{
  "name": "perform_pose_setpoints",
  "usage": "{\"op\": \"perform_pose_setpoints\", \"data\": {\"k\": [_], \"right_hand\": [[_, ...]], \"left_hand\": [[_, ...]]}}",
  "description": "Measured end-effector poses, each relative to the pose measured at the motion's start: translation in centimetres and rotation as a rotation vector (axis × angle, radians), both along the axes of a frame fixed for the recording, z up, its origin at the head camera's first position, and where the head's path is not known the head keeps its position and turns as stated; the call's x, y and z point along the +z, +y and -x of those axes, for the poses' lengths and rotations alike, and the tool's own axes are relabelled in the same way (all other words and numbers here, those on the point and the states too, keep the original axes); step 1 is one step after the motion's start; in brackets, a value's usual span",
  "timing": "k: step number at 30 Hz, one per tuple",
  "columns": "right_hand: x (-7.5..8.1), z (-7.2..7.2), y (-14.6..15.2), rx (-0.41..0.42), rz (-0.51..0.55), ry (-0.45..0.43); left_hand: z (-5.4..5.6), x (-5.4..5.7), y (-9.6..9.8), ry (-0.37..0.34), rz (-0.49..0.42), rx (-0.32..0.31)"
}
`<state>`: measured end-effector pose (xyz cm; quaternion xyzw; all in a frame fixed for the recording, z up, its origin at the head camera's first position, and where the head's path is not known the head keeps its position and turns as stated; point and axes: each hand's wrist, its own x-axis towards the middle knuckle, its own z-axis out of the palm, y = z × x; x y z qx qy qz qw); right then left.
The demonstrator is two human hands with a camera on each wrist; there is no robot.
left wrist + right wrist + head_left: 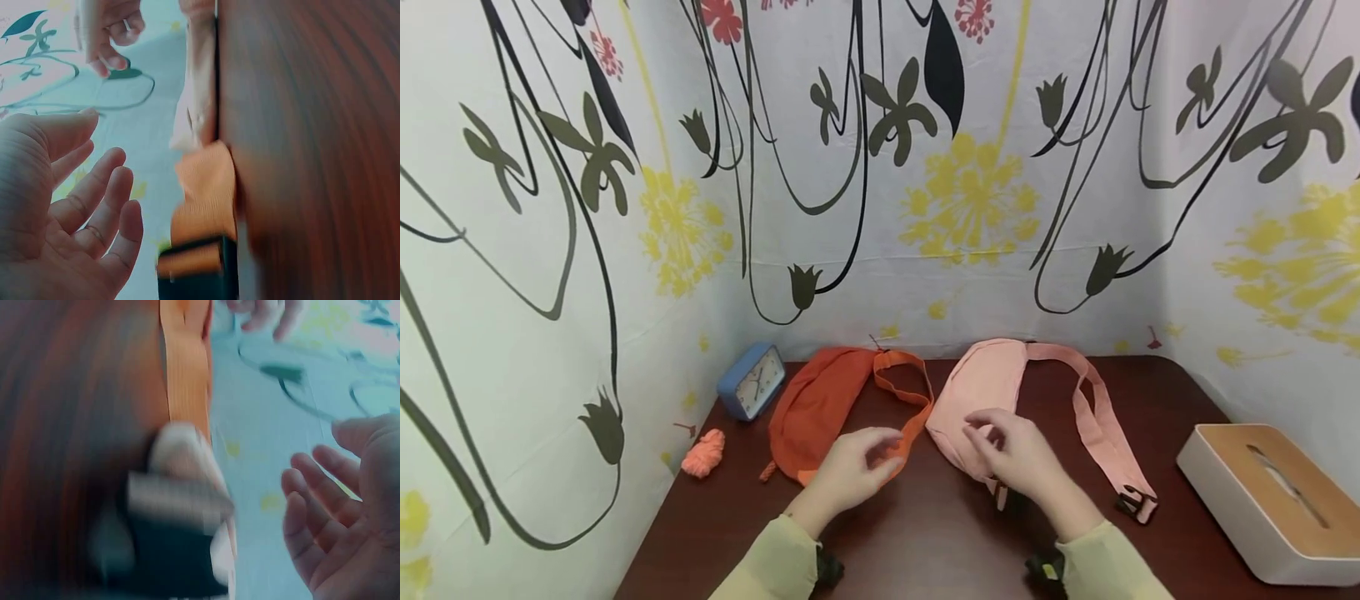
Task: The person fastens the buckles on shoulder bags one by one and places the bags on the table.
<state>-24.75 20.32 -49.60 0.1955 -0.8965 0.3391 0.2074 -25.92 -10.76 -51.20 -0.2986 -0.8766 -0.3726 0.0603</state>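
Note:
An orange waist bag (pixel 816 404) lies on the dark wood table, its strap looping to the right. Beside it is a pink waist bag (pixel 973 387), whose strap (pixel 1101 421) trails right to a black buckle (pixel 1131 502). My left hand (pixel 853 471) hovers near the orange bag's lower edge, fingers loosely curved and holding nothing. Over the pink bag's lower part is my right hand (pixel 1018 454), also empty with relaxed fingers. The left wrist view shows the orange strap (pixel 203 200) with a black buckle (pixel 197 275) below the palm. A blurred dark buckle (pixel 175 544) shows in the right wrist view.
At the back left stands a blue clock (pixel 752 381), with a coral scrunchie-like bundle (pixel 703 454) in front of it. A white box with a wooden slotted lid (pixel 1285 500) sits at the right edge. Patterned fabric (pixel 865 250) encloses the back and sides.

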Motion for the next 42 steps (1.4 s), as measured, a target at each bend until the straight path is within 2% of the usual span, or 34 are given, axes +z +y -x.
{"op": "perform_pose_setpoints", "data": {"k": [5,10,13,15,21,24,28,30,35,39,42], "right_hand": [[0.2,-0.5,4.8,-0.063,-0.006,-0.051],[0.7,-1.1,8.7,-0.147,-0.028,-0.049],[1.2,-1.7,11.0,-0.232,-0.056,-0.107],[1.6,-2.3,12.4,-0.281,-0.067,-0.175],[1.3,-3.7,16.0,-0.338,-0.095,-0.256],[1.0,-4.1,17.4,-0.318,-0.145,-0.302],[0.8,-4.5,18.6,-0.245,-0.213,-0.432],[0.9,-4.8,19.0,-0.215,-0.250,-0.470],[1.2,-5.3,19.6,-0.142,-0.313,-0.537],[1.1,-5.4,19.9,-0.104,-0.335,-0.607],[0.9,-5.5,20.0,-0.094,-0.317,-0.628]], "left_hand": [[-0.3,0.1,2.5,-0.037,-0.001,-0.056],[-0.6,0.1,4.6,-0.028,0.012,-0.106],[-0.7,0.1,5.7,-0.019,0.007,-0.138],[-0.6,0.1,6.4,-0.018,0.010,-0.154],[-0.8,0.2,8.2,-0.071,0.016,-0.181],[-0.9,0.2,9.1,-0.078,0.028,-0.187],[-0.9,0.1,10.0,-0.058,0.063,-0.184],[-0.9,0.2,10.5,-0.057,0.074,-0.188],[-1.0,0.1,11.7,-0.101,0.069,-0.220],[-1.0,-0.1,12.4,-0.115,0.084,-0.234],[-1.0,-0.3,12.7,-0.139,0.080,-0.246]]}}
